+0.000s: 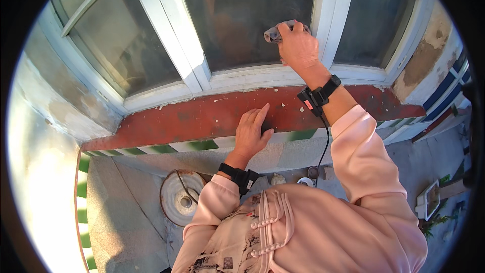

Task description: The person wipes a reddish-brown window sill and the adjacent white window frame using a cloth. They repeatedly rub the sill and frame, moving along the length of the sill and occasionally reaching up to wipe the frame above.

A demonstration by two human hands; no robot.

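Against window glass [242, 15], right hand's [299, 48] grip clamps grey cloth [275, 33]; left hand [252, 131] flat on sill [192, 116].

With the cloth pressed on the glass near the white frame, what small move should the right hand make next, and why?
Probably slide the grey cloth leftward across the middle pane. The right hand holds it bunched against the glass at the pane's right edge, beside the white frame post, and the glass to the left looks dull and smeared. The left hand lies flat on the red sill, which steadies the reach.
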